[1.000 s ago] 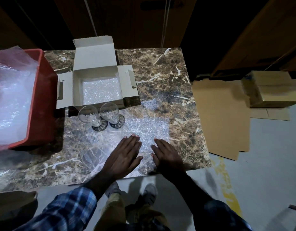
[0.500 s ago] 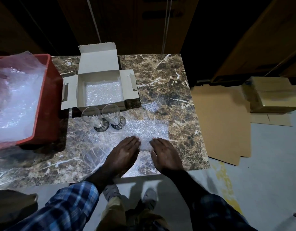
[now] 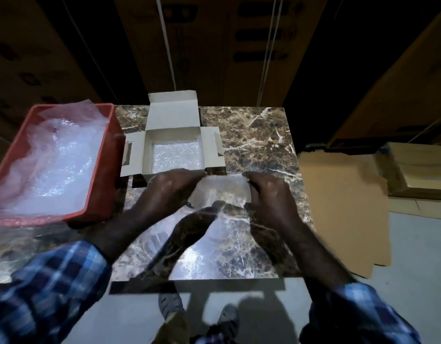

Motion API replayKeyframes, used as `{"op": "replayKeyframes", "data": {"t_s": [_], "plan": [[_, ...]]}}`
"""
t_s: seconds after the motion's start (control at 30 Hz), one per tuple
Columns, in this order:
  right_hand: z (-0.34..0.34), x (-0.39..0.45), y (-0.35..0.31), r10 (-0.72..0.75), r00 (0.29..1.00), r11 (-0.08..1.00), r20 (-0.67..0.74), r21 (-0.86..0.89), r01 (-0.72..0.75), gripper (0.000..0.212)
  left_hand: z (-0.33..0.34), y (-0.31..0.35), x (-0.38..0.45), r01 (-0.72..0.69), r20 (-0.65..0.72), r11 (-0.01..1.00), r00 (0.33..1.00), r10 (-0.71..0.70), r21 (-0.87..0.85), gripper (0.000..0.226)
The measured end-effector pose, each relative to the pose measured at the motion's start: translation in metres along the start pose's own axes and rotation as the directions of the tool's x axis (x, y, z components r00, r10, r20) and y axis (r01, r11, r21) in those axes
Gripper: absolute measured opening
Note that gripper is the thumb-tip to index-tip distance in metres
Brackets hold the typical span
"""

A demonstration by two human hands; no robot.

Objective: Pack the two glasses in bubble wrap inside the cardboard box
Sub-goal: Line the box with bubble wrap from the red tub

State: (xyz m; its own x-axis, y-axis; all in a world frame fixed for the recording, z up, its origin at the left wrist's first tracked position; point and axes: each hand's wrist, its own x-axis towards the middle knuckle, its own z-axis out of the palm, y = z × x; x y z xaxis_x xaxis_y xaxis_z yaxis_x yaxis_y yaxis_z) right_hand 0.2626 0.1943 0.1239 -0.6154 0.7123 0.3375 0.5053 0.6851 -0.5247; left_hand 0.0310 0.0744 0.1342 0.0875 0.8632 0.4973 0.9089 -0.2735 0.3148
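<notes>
A sheet of bubble wrap (image 3: 222, 192) is lifted off the marble table (image 3: 259, 135), stretched between my two hands just in front of the cardboard box. My left hand (image 3: 169, 192) pinches its left edge and my right hand (image 3: 269, 194) pinches its right edge. The open cardboard box (image 3: 173, 135) stands at the table's back, flaps spread, with a layer of bubble wrap lining its floor. Both glasses are hidden behind my left hand and the sheet.
A red plastic bin (image 3: 100, 175) full of bubble wrap sits at the table's left. Flat cardboard sheets (image 3: 343, 207) lie on the floor to the right, with stacked boxes (image 3: 418, 172) beyond them. My shoes show below the table's front edge.
Both hands were pressing flat on the bubble wrap sheet near the front edge. Now they have moved toward the box, gripped the sheet's edges and lifted it, covering the glasses.
</notes>
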Motion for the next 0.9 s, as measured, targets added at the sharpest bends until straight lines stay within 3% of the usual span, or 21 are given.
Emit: {"op": "replayKeyframes", "data": {"t_s": [0.2,0.47,0.57,0.73,0.9], "plan": [[0.005,0.081,-0.043,-0.085,0.995,0.996,-0.049,0.003,0.086,0.026,-0.052,-0.056,0.037,0.011,-0.198,0.995,0.980,0.010,0.104,0.017],[0.059,0.167,-0.073,-0.189,0.980,0.979,-0.056,-0.094,0.183,0.032,-0.088,-0.138,0.044,0.030,-0.164,0.971,0.986,0.010,0.237,0.019],[0.080,0.171,-0.072,-0.222,0.975,0.961,-0.028,-0.174,0.214,0.039,-0.083,-0.161,0.033,0.027,-0.100,0.975,0.995,-0.004,0.220,0.025],[0.115,0.147,-0.050,-0.211,0.960,0.943,0.182,-0.219,0.249,0.051,-0.052,-0.181,0.000,0.001,0.106,0.987,0.994,-0.019,0.161,0.050],[0.132,0.135,-0.029,-0.179,0.842,0.907,0.509,-0.247,0.342,0.043,-0.024,-0.185,-0.025,-0.071,0.372,0.975,0.928,-0.013,0.211,0.066]]}}
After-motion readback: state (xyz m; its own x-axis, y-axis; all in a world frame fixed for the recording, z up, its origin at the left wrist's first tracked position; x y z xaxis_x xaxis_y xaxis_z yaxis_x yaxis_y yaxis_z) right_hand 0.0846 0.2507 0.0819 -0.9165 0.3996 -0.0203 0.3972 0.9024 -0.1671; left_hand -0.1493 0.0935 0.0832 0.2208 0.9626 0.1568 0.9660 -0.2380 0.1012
